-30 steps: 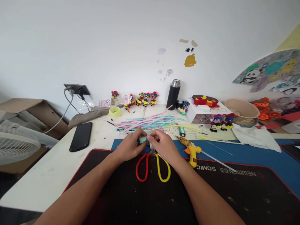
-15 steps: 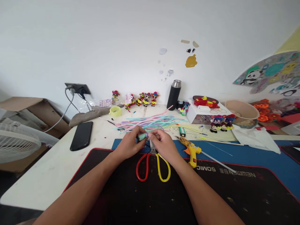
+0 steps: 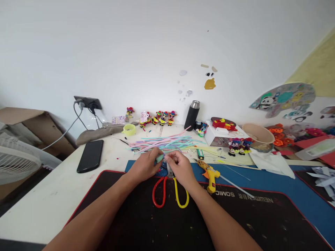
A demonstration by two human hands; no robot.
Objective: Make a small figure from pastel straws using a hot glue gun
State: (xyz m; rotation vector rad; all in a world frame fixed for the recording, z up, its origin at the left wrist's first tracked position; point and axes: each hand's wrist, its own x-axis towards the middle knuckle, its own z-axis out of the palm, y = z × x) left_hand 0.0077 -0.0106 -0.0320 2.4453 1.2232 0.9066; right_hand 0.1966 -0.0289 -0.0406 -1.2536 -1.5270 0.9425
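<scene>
The pale green piece [image 3: 159, 158] sits gripped between thumb and fingers of the left hand [image 3: 143, 164], at two o'clock from that hand's middle. The thumb and forefinger of the right hand [image 3: 181, 169] pinch at a purple strand [image 3: 164, 156] on its three o'clock side. Toward four o'clock, the black mat [image 3: 167, 226] reads "SOMIC" and "NEWMEN". Unlike half a second ago, white strips [image 3: 324, 179] show far out at three o'clock.

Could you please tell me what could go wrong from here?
The yellow glue gun lies near the right hand; an outward move might bump it, perhaps causing a burn if it is hot. The scissors lie by both hands, so the blades might nick a finger. The mint-green piece pinched by the left hand could slip.
</scene>
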